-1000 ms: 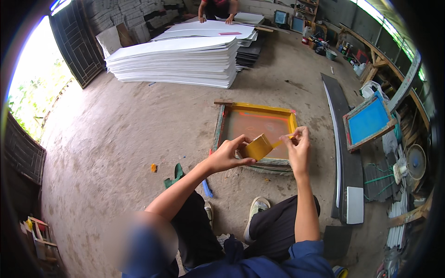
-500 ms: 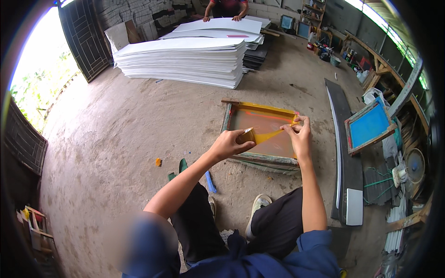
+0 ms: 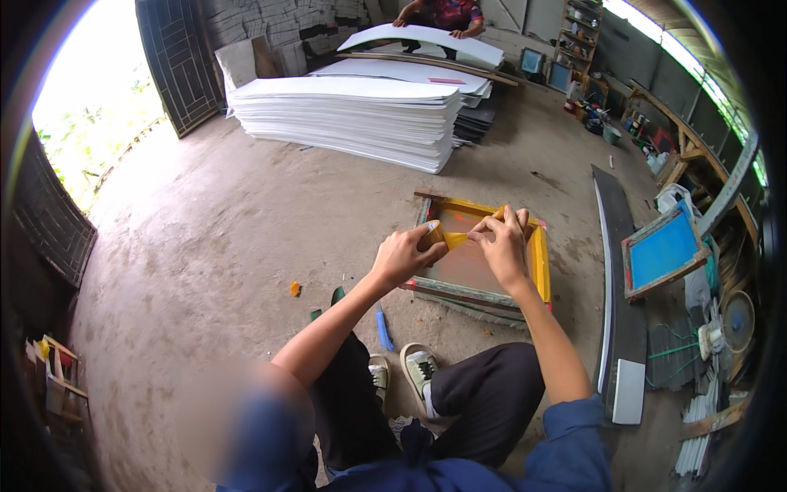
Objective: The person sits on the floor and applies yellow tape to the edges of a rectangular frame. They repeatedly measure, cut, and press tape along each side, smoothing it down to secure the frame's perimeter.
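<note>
My left hand is closed around a roll of yellow-brown adhesive tape. From the roll a short yellow strip runs to my right hand, whose fingers pinch its loose end. Both hands hover over a screen printing frame lying on the floor. Yellow tape lines its far and right inner sides, and its wooden edges are paint-stained. The mesh inside looks brownish, partly hidden by my hands.
Beyond the frame stands a tall stack of white sheets, where another person's hands hold a sheet. To the right are a long dark board, a blue-meshed frame and a fan. Orange and blue scraps lie left of my feet.
My hands have come closer together, and the tape strip between them is shorter. The other person's sheet is now raised and bent. The whole view has shifted slightly.
</note>
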Demonstrator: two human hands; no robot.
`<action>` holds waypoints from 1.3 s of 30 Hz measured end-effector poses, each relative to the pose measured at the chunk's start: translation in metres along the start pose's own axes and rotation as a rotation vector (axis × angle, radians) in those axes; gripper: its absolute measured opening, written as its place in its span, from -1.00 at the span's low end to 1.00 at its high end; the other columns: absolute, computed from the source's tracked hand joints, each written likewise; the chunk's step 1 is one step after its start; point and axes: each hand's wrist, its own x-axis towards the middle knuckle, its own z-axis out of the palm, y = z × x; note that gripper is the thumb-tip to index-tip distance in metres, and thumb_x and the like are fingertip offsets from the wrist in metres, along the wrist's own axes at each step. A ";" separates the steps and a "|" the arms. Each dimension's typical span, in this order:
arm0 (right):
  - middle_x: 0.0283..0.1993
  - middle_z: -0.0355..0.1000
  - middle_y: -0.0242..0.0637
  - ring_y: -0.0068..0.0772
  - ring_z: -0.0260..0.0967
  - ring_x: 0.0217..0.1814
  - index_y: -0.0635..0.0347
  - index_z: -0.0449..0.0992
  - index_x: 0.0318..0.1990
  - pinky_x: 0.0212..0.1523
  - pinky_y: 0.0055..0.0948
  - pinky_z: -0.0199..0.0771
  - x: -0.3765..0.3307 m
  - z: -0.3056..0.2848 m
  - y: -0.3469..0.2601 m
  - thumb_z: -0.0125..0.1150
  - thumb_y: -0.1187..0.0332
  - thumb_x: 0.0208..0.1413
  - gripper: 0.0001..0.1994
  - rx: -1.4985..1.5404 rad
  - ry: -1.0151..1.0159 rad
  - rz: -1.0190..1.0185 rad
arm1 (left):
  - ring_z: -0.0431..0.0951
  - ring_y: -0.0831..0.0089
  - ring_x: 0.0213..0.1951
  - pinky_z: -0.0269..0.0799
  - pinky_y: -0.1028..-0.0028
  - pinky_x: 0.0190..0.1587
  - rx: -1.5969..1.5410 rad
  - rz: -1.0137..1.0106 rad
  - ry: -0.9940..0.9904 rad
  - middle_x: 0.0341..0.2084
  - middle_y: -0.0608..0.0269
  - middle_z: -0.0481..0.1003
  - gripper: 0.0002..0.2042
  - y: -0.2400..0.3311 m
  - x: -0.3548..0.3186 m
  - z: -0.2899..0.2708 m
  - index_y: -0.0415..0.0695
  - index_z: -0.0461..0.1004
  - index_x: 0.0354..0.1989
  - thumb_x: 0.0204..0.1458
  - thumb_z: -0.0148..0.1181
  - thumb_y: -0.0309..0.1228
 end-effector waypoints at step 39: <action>-0.13 0.39 -0.27 -0.19 0.08 0.10 -0.13 0.65 -0.41 0.08 0.08 -0.02 -0.044 0.220 0.105 0.29 0.07 -0.06 -0.82 0.036 -0.601 0.516 | 0.54 0.14 -0.61 0.46 0.27 -0.53 0.269 -0.220 -0.190 -0.68 0.08 0.50 -0.53 -0.222 -0.028 0.074 -0.17 0.48 -0.50 -0.04 0.18 0.09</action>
